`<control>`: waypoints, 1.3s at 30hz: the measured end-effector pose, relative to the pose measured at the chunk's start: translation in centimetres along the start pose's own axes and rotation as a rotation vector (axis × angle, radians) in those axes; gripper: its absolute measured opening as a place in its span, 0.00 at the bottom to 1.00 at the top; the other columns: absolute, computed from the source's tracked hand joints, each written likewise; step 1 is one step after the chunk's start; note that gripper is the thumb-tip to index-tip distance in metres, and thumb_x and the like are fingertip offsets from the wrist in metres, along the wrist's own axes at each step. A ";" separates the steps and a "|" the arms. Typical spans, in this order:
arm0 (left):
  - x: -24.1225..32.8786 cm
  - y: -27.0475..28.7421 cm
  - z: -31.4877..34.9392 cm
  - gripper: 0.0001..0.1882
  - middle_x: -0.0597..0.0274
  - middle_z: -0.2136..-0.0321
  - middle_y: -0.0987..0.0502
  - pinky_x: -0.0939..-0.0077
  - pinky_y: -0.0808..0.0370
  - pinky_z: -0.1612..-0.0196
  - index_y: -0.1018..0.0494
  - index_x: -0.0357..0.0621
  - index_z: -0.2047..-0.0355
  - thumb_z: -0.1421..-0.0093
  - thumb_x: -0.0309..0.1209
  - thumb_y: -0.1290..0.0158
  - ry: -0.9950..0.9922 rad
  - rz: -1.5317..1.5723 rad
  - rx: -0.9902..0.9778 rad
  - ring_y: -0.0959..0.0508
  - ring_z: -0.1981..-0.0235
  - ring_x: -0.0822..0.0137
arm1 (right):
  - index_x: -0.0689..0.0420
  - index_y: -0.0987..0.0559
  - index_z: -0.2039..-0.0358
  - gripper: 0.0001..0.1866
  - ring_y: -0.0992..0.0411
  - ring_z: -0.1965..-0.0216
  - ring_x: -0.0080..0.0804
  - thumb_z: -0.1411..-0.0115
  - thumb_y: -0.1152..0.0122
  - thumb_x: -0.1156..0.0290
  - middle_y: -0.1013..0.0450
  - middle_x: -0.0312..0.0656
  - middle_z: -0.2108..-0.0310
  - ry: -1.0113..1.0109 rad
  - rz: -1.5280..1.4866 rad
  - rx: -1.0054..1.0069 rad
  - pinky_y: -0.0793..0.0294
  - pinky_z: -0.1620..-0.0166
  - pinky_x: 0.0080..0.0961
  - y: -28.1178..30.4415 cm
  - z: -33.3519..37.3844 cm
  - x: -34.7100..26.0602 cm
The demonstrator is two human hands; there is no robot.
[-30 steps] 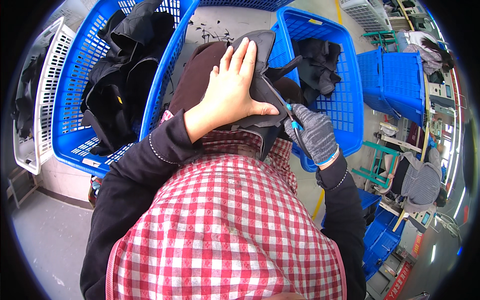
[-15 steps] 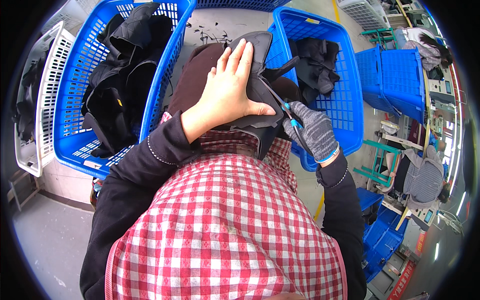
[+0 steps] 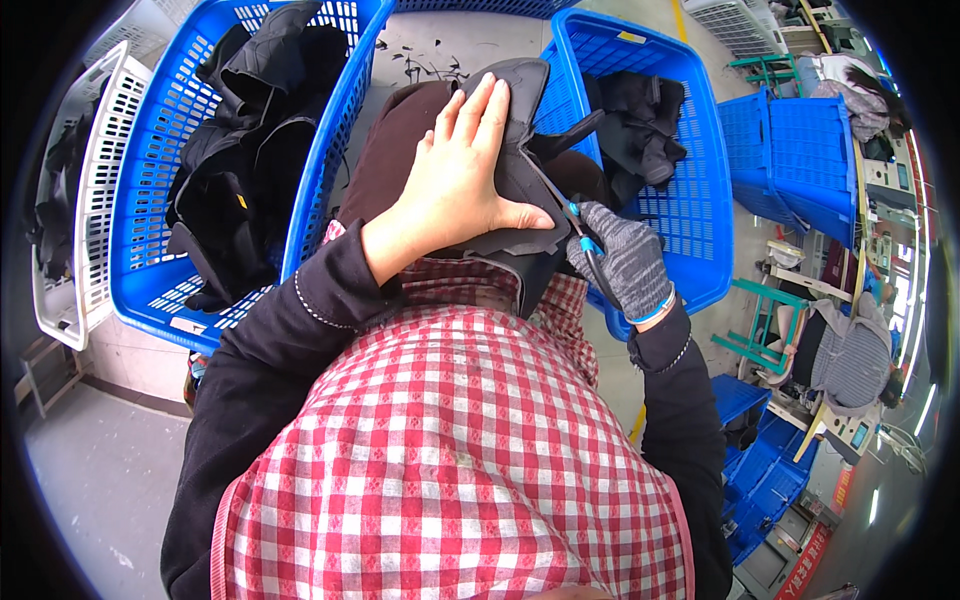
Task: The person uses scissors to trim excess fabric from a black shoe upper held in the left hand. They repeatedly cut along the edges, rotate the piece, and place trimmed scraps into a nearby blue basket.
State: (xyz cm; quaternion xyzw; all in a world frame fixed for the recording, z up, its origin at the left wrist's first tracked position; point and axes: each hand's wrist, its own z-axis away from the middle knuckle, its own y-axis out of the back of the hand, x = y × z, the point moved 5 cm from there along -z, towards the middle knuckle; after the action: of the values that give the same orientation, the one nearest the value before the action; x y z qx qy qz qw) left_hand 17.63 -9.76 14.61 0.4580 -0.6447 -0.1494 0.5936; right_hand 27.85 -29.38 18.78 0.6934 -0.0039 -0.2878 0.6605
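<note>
Grey floor (image 3: 110, 470) shows around two blue baskets, one on the left (image 3: 345, 120) and one on the right (image 3: 715, 180), both holding dark pieces. Between them, a dark grey fabric piece (image 3: 525, 190) lies across the person's lap, its long axis running away from the body, rounded end pointing forward. Left hand (image 3: 455, 185) presses flat on it, fingers slightly spread, thumb stretched out rightward. Gloved right hand (image 3: 625, 260) has its fingers wrapped around the handles of scissors (image 3: 587, 245), whose blades slant forward and leftward along the fabric's right side.
</note>
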 end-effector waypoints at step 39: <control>-4.5 8.6 -6.6 0.27 0.57 0.54 0.17 0.75 0.20 0.48 0.26 0.33 0.41 0.37 0.34 0.33 0.153 0.649 -0.300 0.17 0.56 0.70 | 0.60 0.29 0.37 0.29 0.26 0.56 0.22 0.33 0.31 0.64 0.25 0.39 0.51 -0.141 -1.696 -0.201 0.24 0.53 0.19 -6.5 3.4 -4.5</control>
State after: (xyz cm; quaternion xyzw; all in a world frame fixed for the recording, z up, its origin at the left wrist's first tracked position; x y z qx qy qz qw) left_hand 19.48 0.68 19.78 0.1475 -0.6810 -0.0115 0.7172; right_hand 20.29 -29.94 14.76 0.3806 0.5007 -0.7259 0.2783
